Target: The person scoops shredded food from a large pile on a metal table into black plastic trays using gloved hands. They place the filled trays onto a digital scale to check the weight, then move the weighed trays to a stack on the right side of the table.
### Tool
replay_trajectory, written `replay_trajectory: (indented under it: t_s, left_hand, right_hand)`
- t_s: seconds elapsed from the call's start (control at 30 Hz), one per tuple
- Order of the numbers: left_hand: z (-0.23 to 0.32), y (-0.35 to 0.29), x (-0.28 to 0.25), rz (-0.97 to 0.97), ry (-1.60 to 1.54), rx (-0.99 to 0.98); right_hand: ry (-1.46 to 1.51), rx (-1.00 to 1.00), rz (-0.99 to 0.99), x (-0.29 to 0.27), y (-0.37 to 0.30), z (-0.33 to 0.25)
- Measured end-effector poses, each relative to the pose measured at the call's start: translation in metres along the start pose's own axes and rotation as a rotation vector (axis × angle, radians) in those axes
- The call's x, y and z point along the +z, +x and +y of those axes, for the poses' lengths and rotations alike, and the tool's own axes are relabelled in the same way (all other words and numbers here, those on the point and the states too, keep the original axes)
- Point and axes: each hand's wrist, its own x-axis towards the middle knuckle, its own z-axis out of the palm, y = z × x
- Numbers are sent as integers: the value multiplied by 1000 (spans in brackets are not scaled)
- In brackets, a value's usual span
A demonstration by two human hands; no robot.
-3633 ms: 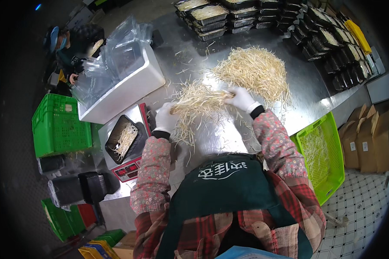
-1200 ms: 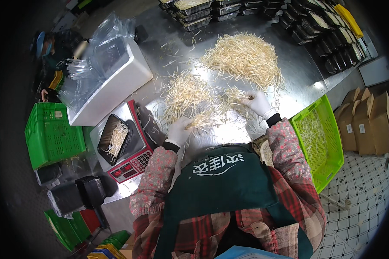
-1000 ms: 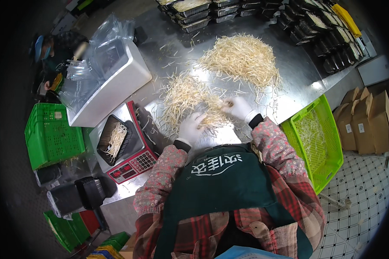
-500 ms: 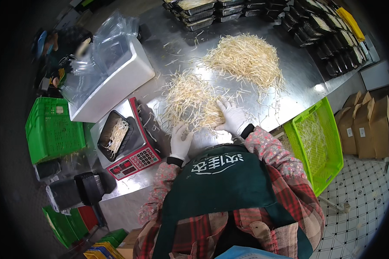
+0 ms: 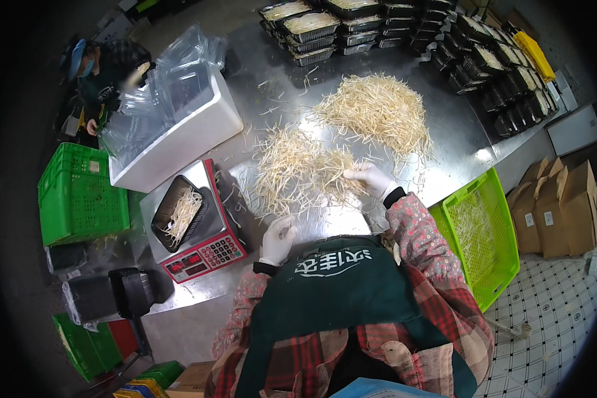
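Observation:
Two heaps of pale bean sprouts lie on the steel table: a near, loose heap (image 5: 288, 162) in front of me and a larger far heap (image 5: 381, 109). My right hand (image 5: 373, 182), in a white glove, pinches a bunch of bean sprouts (image 5: 338, 169) at the right side of the near heap. Also gloved, my left hand (image 5: 278, 240) rests at the near edge of that heap, loosely curved with thumb and fingers apart and nothing seen in it. To the left, a black tray (image 5: 179, 212) partly filled with sprouts sits tilted on a red-edged scale (image 5: 209, 255).
A white foam box (image 5: 179, 149) of clear plastic lids stands behind the scale. Stacked filled trays (image 5: 312, 26) line the far edge. A lime-green crate (image 5: 481, 232) is at right, a green crate (image 5: 83, 196) at left. Another person (image 5: 106, 73) works at far left.
My right hand has closed on sprouts and lifted slightly, drawing a bunch toward the right. My left hand has drawn back a little from the heap. The view has shifted slightly.

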Motion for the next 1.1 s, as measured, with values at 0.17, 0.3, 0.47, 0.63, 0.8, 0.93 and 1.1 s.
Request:
replay_trajectory:
  t_s: [0.17, 0.3, 0.47, 0.63, 0.8, 0.93, 1.1]
  left_hand:
    - [12, -9, 0, -113, -24, 46]
    - [5, -19, -3, -102, -109, 60]
    - [15, -29, -23, -16, 10, 142]
    - [23, -47, -49, 83, 19, 85]
    - [12, -58, -63, 107, 43, 102]
    - [12, -60, -69, 126, -60, 77]
    - [23, -51, -79, 50, 36, 109]
  right_hand:
    - [156, 44, -33, 23, -8, -13]
    - [125, 39, -169, 47, 9, -24]
    - [-24, -16, -415, 110, 55, -50]
    - [-602, -273, -445, 271, 70, -106]
    - [-1073, -948, -512, 368, 113, -66]
    - [-1329, -875, -694, 370, 133, -28]
    - [-1095, -662, -475, 298, 117, -62]
